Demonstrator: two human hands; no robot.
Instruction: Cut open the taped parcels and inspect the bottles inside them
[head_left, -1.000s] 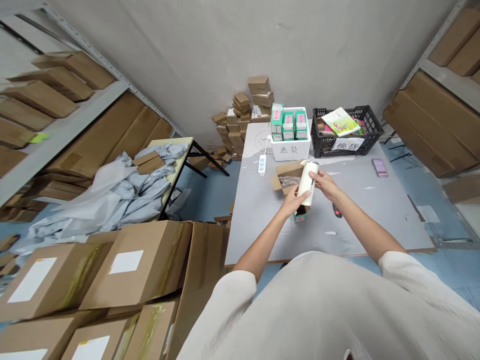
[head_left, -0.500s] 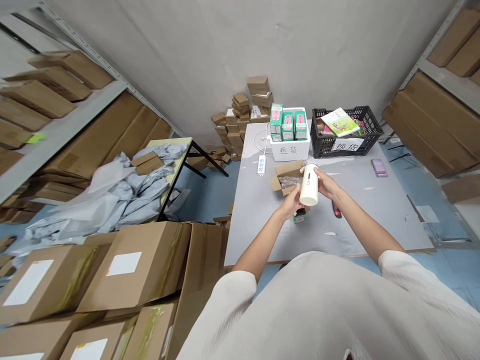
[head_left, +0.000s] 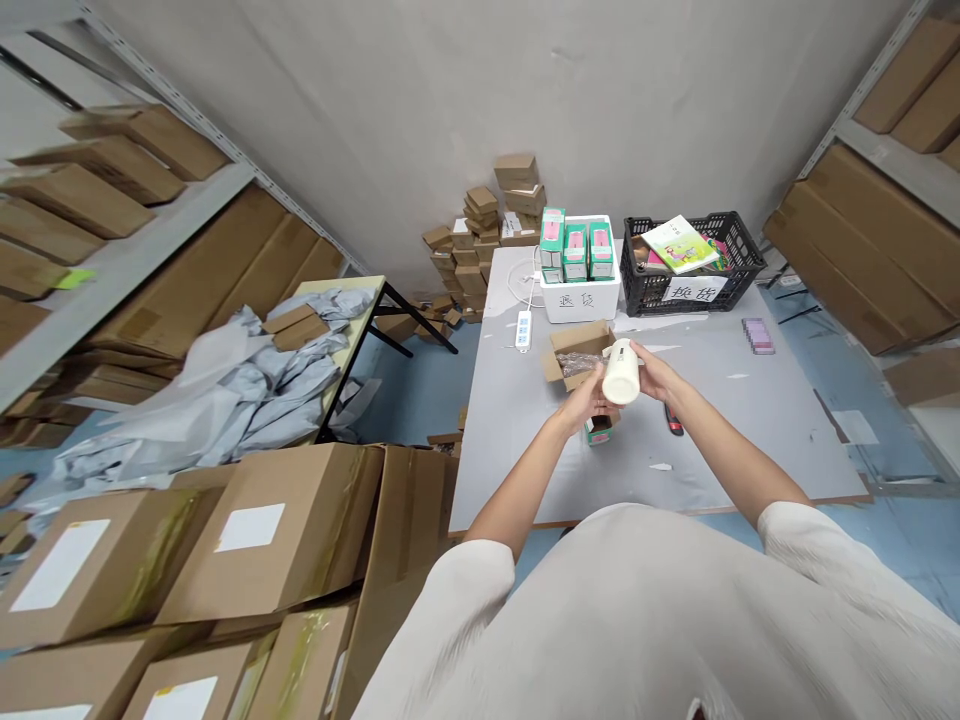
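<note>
A cream-coloured cylindrical bottle (head_left: 622, 374) is held above the table, its round base tilted toward me. My left hand (head_left: 588, 402) grips it low on the left side, while my right hand (head_left: 654, 374) has its fingers on the upper right side. Behind my left hand stands an open cardboard box (head_left: 561, 366) with clear plastic wrap inside. Below the bottle lies a small green box (head_left: 599, 432), its end open and partly covered by my left hand. A red and black box cutter (head_left: 673, 419) rests beside my right forearm.
At the back of the table (head_left: 517, 440) are a white bin (head_left: 581, 302) of green boxes and a black crate (head_left: 652, 295) with books. A power strip (head_left: 523, 330) lies left; a purple item (head_left: 758, 336) lies right. Stacked cartons (head_left: 247, 530) stand left of me.
The bottle has tipped so that its base now faces me more and its side shows less. Both hands have stayed on it in nearly the same place.
</note>
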